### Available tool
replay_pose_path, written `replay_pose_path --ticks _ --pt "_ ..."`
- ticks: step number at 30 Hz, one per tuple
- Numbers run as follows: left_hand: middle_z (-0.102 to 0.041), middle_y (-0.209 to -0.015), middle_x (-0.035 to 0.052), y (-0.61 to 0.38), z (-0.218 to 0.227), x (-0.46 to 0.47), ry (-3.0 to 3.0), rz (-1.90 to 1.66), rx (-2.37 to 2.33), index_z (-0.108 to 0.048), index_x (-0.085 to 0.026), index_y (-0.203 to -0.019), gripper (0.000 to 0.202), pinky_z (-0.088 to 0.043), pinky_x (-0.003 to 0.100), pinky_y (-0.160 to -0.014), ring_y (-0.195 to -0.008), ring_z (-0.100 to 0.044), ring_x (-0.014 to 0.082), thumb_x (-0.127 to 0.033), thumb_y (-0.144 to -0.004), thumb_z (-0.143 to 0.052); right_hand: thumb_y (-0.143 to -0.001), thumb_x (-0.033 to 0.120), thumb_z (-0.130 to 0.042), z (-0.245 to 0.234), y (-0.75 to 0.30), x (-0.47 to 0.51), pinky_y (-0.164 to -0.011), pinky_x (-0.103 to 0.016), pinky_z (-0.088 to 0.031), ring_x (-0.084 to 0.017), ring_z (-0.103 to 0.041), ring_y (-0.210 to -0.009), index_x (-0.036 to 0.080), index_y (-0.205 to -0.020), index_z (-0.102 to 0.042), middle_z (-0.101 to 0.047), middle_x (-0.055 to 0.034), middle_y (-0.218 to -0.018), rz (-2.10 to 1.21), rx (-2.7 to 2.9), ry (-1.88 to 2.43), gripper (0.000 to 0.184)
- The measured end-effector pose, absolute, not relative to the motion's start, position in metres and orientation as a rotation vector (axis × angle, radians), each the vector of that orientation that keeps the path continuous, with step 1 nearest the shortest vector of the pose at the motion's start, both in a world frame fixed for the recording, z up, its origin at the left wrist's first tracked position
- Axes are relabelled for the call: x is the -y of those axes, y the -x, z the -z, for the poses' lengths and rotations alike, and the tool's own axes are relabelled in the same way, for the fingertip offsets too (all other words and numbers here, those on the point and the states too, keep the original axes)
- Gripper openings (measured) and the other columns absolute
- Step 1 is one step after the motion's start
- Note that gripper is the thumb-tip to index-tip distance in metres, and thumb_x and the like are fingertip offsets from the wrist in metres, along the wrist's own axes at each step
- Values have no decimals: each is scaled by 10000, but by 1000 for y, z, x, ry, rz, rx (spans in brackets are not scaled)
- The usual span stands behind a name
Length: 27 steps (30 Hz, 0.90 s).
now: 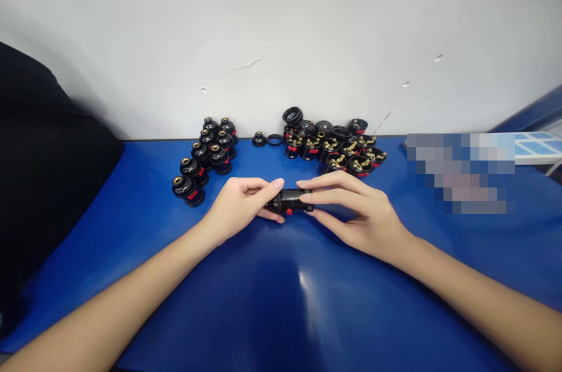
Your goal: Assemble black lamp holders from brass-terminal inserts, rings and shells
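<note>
Head camera looks down on a blue table (281,307) that runs back to a white wall (281,26); the table's far edge meets the wall just behind the parts. Near the middle of the table the left hand (239,205) and the right hand (351,211) meet end to end on a black socket (290,201) that lies sideways, low over or on the surface; which of the two I cannot tell. Each hand is closed on one end of it, thumb below and fingers above, and a small red tab shows on its underside between them.

Open room lies in front: the whole near half of the table, between and under the forearms, is bare blue with a glare patch.

Behind the left hand, a cluster of closed black sockets (206,155) stands in rows reaching toward the wall, near the knuckles but apart from them. Behind the right hand is a pile of open black bases with brass contacts (346,152), its nearest pieces just beyond the fingertips. Between the two groups lie a small black cap (259,139) and a loose black ring (274,139).

At the left edge a dark bulky shape (39,173) overhangs the table. At the far right lies a pale blue sheet (538,146), beside a blurred patch.
</note>
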State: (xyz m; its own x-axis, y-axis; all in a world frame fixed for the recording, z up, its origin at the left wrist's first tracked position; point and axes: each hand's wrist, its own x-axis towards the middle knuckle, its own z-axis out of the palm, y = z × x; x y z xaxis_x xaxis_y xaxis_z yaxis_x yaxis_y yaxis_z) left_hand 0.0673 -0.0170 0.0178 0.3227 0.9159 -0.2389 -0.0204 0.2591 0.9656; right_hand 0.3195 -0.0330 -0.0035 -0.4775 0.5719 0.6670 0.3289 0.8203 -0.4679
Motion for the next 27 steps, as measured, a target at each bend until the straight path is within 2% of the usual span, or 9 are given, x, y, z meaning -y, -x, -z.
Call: replay_pose_path --ticks 6,10,14,18,21,24,27 --pt "-804 -784 39 -67 -19 17 -1135 -802 -1063 -811 -118 -787 464 -685 223 -626 -636 -818 191 -572 -802 -911 -975 26 -711 2 -318 35 -1046 -364 -636 -223 -763 -1177 290 -1270 -773 -761 -86 -1305 -358 2115 659 400" --pt "-828 -818 50 -66 -19 17 -1169 -848 -1022 -836 -131 -890 434 -720 299 -740 -695 -812 184 -537 -779 -939 -964 93 -772 3 -319 34 -1049 -410 -641 -245 -755 -1176 321 -1321 -753 -760 -78 -1290 -397 2088 715 423" --pt "-834 -917 65 -62 -15 16 -1322 -891 -1005 -831 -150 -1020 378 -711 361 -855 -846 -814 207 -446 -809 -936 -950 136 -810 6 -319 33 -1067 -450 -649 -262 -753 -1182 342 -1346 -745 -753 -72 -1286 -452 2072 759 451" --pt "-774 -1128 77 -56 -8 14 -1605 -1024 -867 -795 -183 -1083 342 -670 366 -992 -1058 -769 209 -278 -793 -949 -966 161 -796 8 -317 34 -1028 -439 -699 -251 -769 -1159 354 -1387 -730 -710 -73 -1289 -709 1960 788 468" --pt "-696 -1224 78 -53 -3 13 -1860 -1094 -762 -759 -221 -1203 419 -630 354 -1068 -1169 -708 198 -215 -820 -930 -971 180 -791 9 -315 35 -1026 -435 -708 -252 -771 -1171 348 -1359 -750 -700 -69 -1280 -876 1869 805 424" --pt "-661 -1295 92 -52 0 11 -1974 -1106 -743 -699 -240 -1320 537 -614 368 -1085 -1223 -687 215 -254 -835 -930 -965 192 -802 8 -314 35 -1037 -447 -704 -257 -774 -1170 338 -1336 -765 -702 -69 -1270 -920 1830 807 400" --pt "-708 -1284 96 -52 -2 12 -2038 -1034 -869 -647 -232 -1387 600 -587 415 -1090 -1203 -701 242 -371 -866 -909 -960 197 -810 7 -314 35 -1037 -455 -704 -262 -772 -1173 339 -1328 -771 -703 -69 -1269 -933 1816 804 397"
